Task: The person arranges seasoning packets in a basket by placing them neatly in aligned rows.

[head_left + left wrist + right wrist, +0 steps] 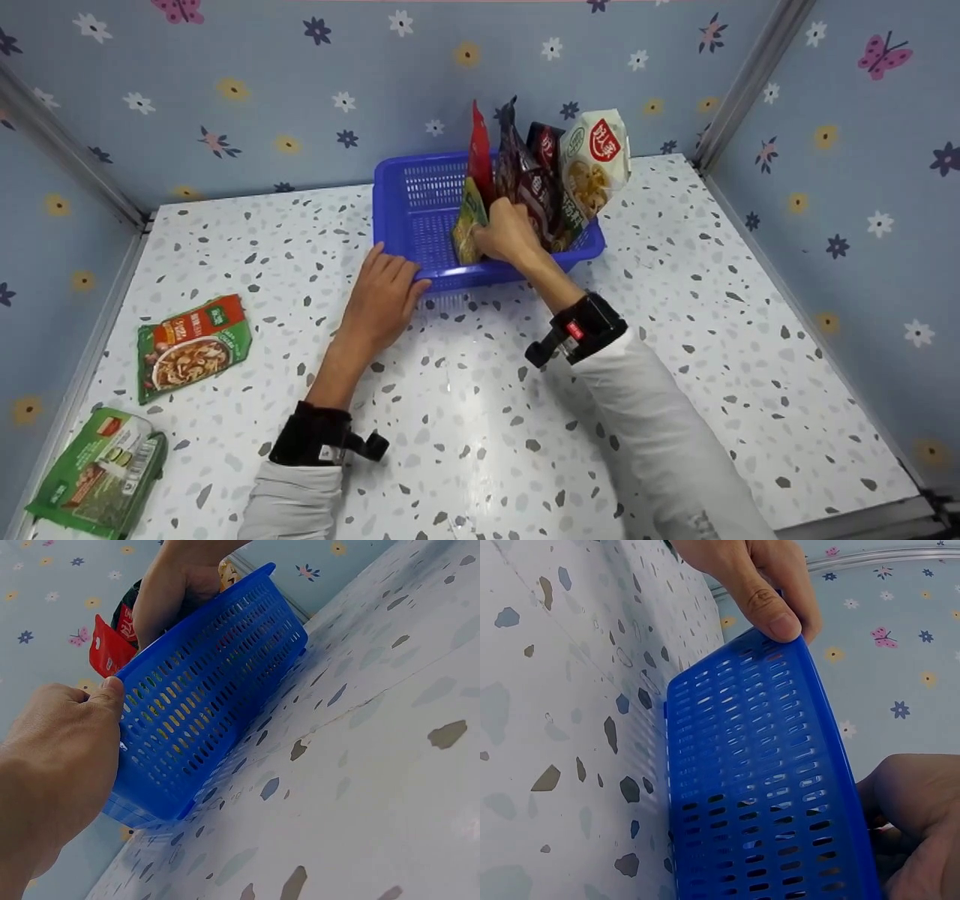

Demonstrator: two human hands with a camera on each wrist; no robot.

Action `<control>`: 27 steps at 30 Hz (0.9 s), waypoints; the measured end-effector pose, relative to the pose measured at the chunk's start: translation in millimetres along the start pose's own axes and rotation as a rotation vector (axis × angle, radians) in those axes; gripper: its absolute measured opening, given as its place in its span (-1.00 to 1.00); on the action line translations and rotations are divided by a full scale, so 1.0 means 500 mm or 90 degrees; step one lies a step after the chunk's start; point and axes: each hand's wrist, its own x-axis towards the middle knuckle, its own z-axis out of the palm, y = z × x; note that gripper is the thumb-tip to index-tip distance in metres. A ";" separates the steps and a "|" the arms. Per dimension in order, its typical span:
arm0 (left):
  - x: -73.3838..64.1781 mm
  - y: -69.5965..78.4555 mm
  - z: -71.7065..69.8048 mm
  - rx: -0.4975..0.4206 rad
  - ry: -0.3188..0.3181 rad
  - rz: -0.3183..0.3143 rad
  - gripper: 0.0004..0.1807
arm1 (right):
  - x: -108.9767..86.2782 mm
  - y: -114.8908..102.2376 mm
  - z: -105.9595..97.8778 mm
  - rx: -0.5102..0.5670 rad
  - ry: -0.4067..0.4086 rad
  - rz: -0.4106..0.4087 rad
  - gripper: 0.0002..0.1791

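Note:
A blue plastic basket (394,262) stands against the back wall with several food packets upright inside. My left hand (382,292) grips its front left corner, the thumb along the front rim and the fingers over the left side. Reaching inside, my right hand (510,234) has its fingers curled at a yellow-green packet (466,225), the thumb on the packet's edge; the other fingertips are hidden. Behind and right of that hand stand a red packet (480,154), a dark purple packet (525,176) and a white soup packet (596,161) leaning over the right rim.
On the speckled table (465,420), a green and red packet (193,349) lies at the left. Nearer the front left corner is a green packet with a clear part (101,472). Flower-patterned panels (300,90) close in the back and both sides.

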 end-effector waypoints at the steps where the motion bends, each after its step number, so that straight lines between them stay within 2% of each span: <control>1: 0.000 0.000 0.000 -0.002 0.000 0.000 -0.71 | 0.000 0.000 0.001 0.000 0.003 0.002 -0.58; 7: 0.000 0.000 0.001 -0.003 0.000 0.000 -0.69 | -0.003 0.001 0.002 0.019 -0.011 0.022 -0.65; 14: -0.001 0.001 -0.002 -0.004 -0.010 -0.003 -0.60 | -0.010 0.001 -0.006 0.037 -0.060 0.049 -0.42; 19: -0.002 0.001 0.000 -0.004 -0.007 0.002 -0.57 | -0.031 0.007 -0.018 0.042 -0.044 0.022 -0.28; 25: -0.003 0.001 0.000 -0.002 0.005 0.007 -0.58 | -0.072 0.022 -0.043 0.055 -0.018 -0.014 0.09; 27: -0.003 0.000 0.000 -0.002 0.005 0.005 -0.58 | -0.086 0.031 -0.050 0.061 -0.006 -0.032 0.08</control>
